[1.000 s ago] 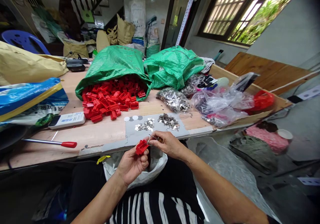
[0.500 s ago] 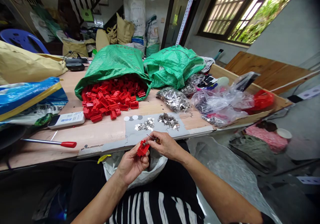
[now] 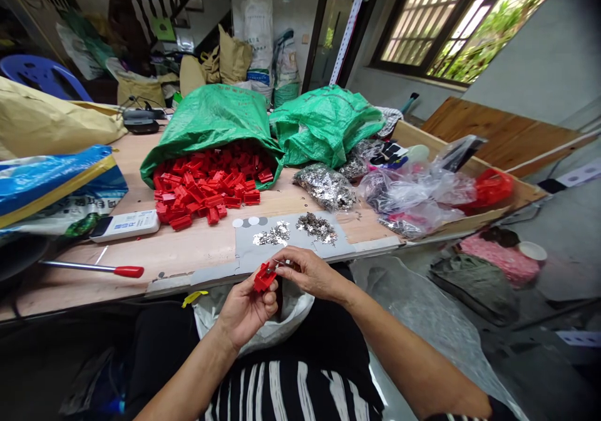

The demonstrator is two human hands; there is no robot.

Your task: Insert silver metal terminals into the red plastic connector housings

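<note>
My left hand [image 3: 246, 311] is closed on a red plastic housing [image 3: 263, 279], pinched between thumb and fingers above the bag in my lap. A small bit of metal shows in the housing. Close against its right side is my right hand [image 3: 305, 272], its fingers wrapped round a thin metal-tipped hand tool [image 3: 283, 262]; the exact kind is unclear, as the fingers cover most of it. Just beyond the hands, a grey mat [image 3: 248, 255] bears a pile of shiny flat metal pieces [image 3: 275, 233] and a pile of darker small metal parts [image 3: 317, 227].
Red housings [image 3: 201, 189] spill from a green woven sack [image 3: 213, 114]. Nearby lie a clear bag of metal parts [image 3: 325, 186], a white box [image 3: 126, 225] and a red-tipped lever [image 3: 128, 272]. A wooden tray [image 3: 504, 211] holds plastic bags at right. A white bag [image 3: 293, 321] hangs open below my hands.
The red housing and my left hand have shifted slightly left. The tool in my right hand has turned, and its handle is now more hidden by the fingers.
</note>
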